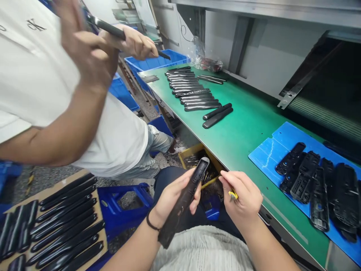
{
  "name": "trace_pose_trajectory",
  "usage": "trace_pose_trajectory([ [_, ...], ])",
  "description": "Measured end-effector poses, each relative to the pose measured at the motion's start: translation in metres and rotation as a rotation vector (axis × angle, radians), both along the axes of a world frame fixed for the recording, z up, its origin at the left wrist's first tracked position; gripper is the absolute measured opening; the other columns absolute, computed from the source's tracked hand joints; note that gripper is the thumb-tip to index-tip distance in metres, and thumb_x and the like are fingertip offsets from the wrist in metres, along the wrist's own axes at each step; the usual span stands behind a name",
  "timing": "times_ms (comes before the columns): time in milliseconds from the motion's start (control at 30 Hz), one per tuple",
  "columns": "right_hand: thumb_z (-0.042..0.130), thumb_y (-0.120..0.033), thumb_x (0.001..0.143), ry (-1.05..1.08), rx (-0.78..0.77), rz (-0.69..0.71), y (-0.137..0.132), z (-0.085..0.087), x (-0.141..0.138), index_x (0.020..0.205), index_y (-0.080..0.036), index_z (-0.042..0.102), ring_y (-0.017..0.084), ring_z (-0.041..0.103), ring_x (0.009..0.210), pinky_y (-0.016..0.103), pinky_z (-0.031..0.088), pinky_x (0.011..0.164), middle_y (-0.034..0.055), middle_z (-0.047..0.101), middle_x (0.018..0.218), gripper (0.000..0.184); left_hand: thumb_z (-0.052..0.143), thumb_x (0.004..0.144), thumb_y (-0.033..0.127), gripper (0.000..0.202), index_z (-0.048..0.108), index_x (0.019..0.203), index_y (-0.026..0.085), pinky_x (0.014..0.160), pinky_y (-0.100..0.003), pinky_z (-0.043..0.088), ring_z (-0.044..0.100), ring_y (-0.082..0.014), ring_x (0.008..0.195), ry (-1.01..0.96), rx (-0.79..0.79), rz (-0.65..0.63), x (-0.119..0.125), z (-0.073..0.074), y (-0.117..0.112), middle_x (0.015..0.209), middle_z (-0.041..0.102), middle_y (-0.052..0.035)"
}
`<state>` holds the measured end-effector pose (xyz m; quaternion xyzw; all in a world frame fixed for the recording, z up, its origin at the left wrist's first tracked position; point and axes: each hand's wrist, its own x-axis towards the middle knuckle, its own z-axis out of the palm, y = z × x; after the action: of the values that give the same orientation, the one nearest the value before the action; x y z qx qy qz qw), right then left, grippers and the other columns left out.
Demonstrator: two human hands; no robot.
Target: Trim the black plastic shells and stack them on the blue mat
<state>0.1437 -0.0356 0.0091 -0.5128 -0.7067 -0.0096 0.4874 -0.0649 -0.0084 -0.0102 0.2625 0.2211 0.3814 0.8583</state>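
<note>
My left hand [176, 192] is closed around a long black plastic housing [184, 203], tilted above my lap. Its upper end shows a light grey tip and a slotted, ribbed surface. To the right of it, apart from the housing, my right hand [242, 194] is closed on a small yellow-handled tool [233, 194]. Only the yellow end sticks out of the fist; the rest is hidden by the fingers, so its exact kind does not show. Below and between the hands stands a yellow bin [216, 182] with dark pieces inside.
A green-topped workbench [239, 139] carries a row of black housings [191, 88]. On its right, a blue sheet [265, 150] bears several black parts [320, 195]. At left, a co-worker's hands [135, 43] hold a black piece; cardboard [100, 226] with glossy black housings lies below.
</note>
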Motion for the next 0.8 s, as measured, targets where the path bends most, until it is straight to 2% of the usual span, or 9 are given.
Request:
trace_pose_trajectory([
  [100, 0.054, -0.008, 0.095, -0.067, -0.168, 0.03, 0.004, -0.013, 0.0, 0.136, -0.028, 0.063, 0.022, 0.073, 0.103, 0.038, 0.062, 0.086, 0.0111, 0.07, 0.127, 0.046, 0.05, 0.104, 0.036, 0.052, 0.047, 0.153, 0.019, 0.04, -0.018, 0.048, 0.06, -0.0135, 0.049, 0.09, -0.073, 0.01, -0.011, -0.002, 0.006, 0.073, 0.064, -0.0041],
  [200, 0.054, -0.011, 0.097, -0.19, -0.176, 0.112, 0.009, -0.016, -0.002, 0.138, -0.029, 0.063, 0.018, 0.072, 0.094, 0.034, 0.06, 0.08, 0.0128, 0.064, 0.141, 0.045, 0.052, 0.104, 0.035, 0.05, 0.053, 0.15, 0.015, 0.036, -0.016, 0.044, 0.058, -0.0117, 0.043, 0.159, -0.125, -0.095, -0.014, -0.003, 0.006, 0.073, 0.067, -0.0056],
  [300, 0.056, -0.01, 0.098, -0.334, -0.12, 0.242, 0.01, -0.011, 0.0, 0.119, -0.027, 0.07, 0.016, 0.07, 0.088, 0.031, 0.056, 0.075, 0.0078, 0.072, 0.129, 0.031, 0.053, 0.102, 0.035, 0.042, 0.068, 0.131, 0.01, 0.036, -0.018, 0.043, 0.059, -0.0111, 0.043, 0.13, -0.103, -0.214, -0.014, -0.003, 0.006, 0.084, 0.072, -0.0111],
  [367, 0.057, -0.012, 0.099, -0.336, -0.125, 0.264, 0.006, -0.008, 0.005, 0.107, -0.024, 0.07, 0.017, 0.069, 0.087, 0.03, 0.053, 0.073, 0.0062, 0.076, 0.116, 0.019, 0.051, 0.101, 0.043, 0.047, 0.072, 0.124, 0.008, 0.043, -0.022, 0.051, 0.069, -0.017, 0.059, 0.101, -0.099, -0.224, -0.017, -0.002, 0.009, 0.101, 0.074, -0.0174],
  [467, 0.058, -0.018, 0.101, -0.189, -0.221, 0.255, -0.007, -0.01, 0.009, 0.106, -0.022, 0.066, 0.016, 0.067, 0.085, 0.029, 0.05, 0.072, 0.0067, 0.074, 0.102, 0.01, 0.047, 0.103, 0.05, 0.054, 0.071, 0.128, 0.009, 0.077, -0.033, 0.062, 0.073, -0.0264, 0.098, 0.182, -0.03, 0.032, -0.019, 0.004, 0.014, 0.12, 0.072, -0.0203],
  [567, 0.06, -0.024, 0.101, -0.054, -0.363, 0.249, -0.025, -0.02, 0.0, 0.097, -0.021, 0.062, 0.015, 0.06, 0.073, 0.028, 0.045, 0.065, 0.0031, 0.066, 0.084, 0.005, 0.053, 0.102, 0.056, 0.054, 0.066, 0.135, 0.015, 0.1, -0.04, 0.055, 0.068, -0.0275, 0.113, 0.225, 0.161, 0.362, -0.004, 0.013, 0.013, 0.123, 0.071, -0.0162],
  [667, 0.065, -0.029, 0.097, 0.006, -0.506, 0.246, -0.043, -0.025, -0.018, 0.087, -0.022, 0.057, 0.014, 0.056, 0.066, 0.028, 0.04, 0.06, -0.0005, 0.06, 0.078, 0.015, 0.058, 0.1, 0.058, 0.048, 0.065, 0.129, 0.021, 0.078, -0.032, 0.057, 0.069, -0.019, 0.082, 0.183, 0.248, 0.544, 0.023, 0.019, 0.009, 0.093, 0.069, -0.0056],
  [733, 0.07, -0.028, 0.093, 0.056, -0.615, 0.261, -0.051, -0.02, -0.024, 0.094, -0.023, 0.058, 0.015, 0.061, 0.073, 0.027, 0.044, 0.064, -0.0007, 0.062, 0.085, 0.014, 0.058, 0.101, 0.056, 0.043, 0.066, 0.123, 0.02, 0.052, -0.024, 0.045, 0.053, -0.011, 0.055, 0.23, 0.231, 0.602, 0.039, 0.019, 0.009, 0.072, 0.055, 0.0023],
  [800, 0.067, -0.025, 0.095, 0.093, -0.69, 0.266, -0.052, -0.009, -0.02, 0.11, -0.024, 0.057, 0.016, 0.064, 0.084, 0.027, 0.049, 0.072, 0.0014, 0.065, 0.098, 0.018, 0.058, 0.101, 0.056, 0.045, 0.067, 0.124, 0.018, 0.043, -0.022, 0.033, 0.04, -0.0081, 0.045, 0.3, 0.189, 0.578, 0.047, 0.019, 0.01, 0.063, 0.044, 0.0061],
])
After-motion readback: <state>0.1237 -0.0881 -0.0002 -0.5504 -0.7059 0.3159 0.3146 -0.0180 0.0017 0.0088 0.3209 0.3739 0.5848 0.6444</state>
